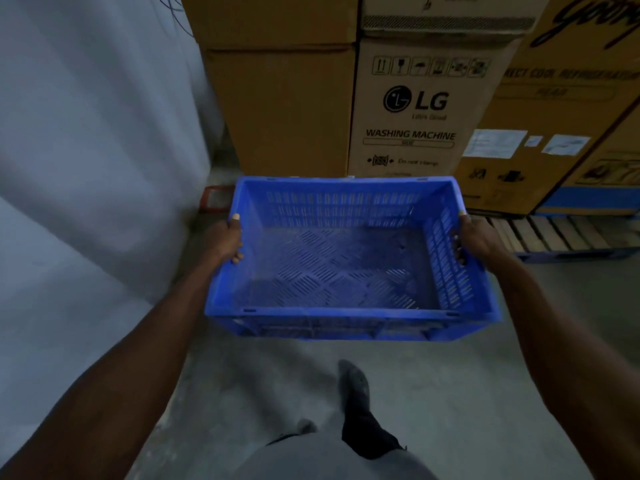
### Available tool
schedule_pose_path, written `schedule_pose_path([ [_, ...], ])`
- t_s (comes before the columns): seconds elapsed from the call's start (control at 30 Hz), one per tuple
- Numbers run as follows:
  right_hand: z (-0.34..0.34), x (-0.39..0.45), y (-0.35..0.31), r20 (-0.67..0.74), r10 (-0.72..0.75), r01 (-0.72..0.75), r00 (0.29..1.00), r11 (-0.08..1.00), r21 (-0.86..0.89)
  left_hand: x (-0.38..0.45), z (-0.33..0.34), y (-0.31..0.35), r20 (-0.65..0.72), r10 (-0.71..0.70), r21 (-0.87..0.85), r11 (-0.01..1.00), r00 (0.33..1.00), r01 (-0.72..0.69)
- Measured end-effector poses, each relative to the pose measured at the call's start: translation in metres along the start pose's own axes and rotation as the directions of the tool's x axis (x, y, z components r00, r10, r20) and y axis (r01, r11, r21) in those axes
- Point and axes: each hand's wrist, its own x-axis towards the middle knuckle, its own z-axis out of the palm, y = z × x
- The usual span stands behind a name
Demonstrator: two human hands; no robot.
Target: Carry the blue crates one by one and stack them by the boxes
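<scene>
An empty blue crate [346,261], rigid slotted plastic and probably light, was held level above the floor [450,393] just before the boxes [408,109], the left hand [227,239] and right hand [476,237] each curled around a short-side rim, the natural hold.

Ahead of you, the middle cardboard box [412,123] reads "LG", "WASHING MACHINE" and "Do not clamp"; the right-hand box [568,98] lettering is too blurred to read.
</scene>
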Motion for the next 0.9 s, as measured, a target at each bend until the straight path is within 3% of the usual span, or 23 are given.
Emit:
schedule_pose_path([
  [0.27, 0.02, 0.123, -0.023, 0.122, 0.088, -0.092, 0.989, 0.995, 0.025, 0.093, 0.046, 0.033, 0.024, -0.08, -0.046, 0.996, 0.996, 0.081],
  [0.43, 0.045, 0.196, -0.021, 0.113, 0.152, -0.157, 0.982, 0.987, 0.032, 0.133, 0.079, 0.041, 0.014, -0.126, -0.039, 0.991, 0.992, 0.126],
  [0.9, 0.086, 0.28, -0.01, 0.183, 0.222, -0.233, 0.958, 0.972, 0.041, 0.211, 0.121, 0.019, 0.057, -0.269, -0.116, 0.955, 0.962, 0.274],
])
